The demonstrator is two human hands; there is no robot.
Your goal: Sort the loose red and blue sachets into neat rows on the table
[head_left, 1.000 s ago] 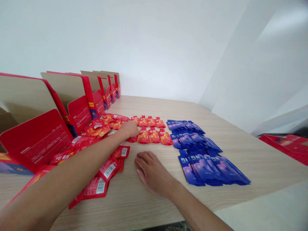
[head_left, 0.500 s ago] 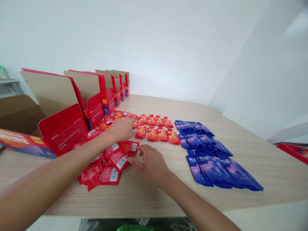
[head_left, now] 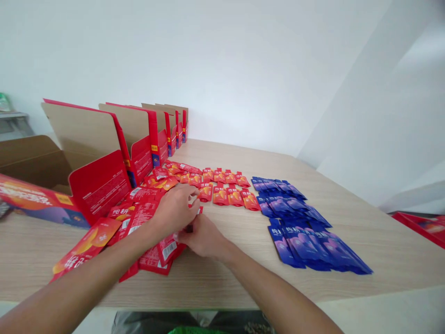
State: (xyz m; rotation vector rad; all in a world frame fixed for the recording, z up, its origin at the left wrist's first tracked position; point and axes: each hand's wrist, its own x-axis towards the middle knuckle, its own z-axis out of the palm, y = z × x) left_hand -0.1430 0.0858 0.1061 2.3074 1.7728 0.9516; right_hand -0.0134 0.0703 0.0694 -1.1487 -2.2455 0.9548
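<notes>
My left hand (head_left: pixel 175 208) and my right hand (head_left: pixel 203 236) meet over the near edge of a loose heap of red sachets (head_left: pixel 139 218) on the wooden table (head_left: pixel 347 213). Both hands have their fingers curled and pinch at a red sachet (head_left: pixel 169 248) from that heap; the sachet is partly hidden by the fingers. Beyond the hands, red-orange sachets (head_left: pixel 225 188) lie in two neat rows. To the right, blue sachets (head_left: pixel 299 218) lie in overlapping rows.
A row of open red cardboard boxes (head_left: pixel 135 144) with raised brown flaps stands along the table's left side. A brown carton (head_left: pixel 31 160) sits at far left. A red flat box (head_left: pixel 422 225) lies at the right edge. White walls close the back and right.
My left hand drew back from the far sachet rows toward me. My right hand slid left to meet it at the heap, and both closed on a red sachet.
</notes>
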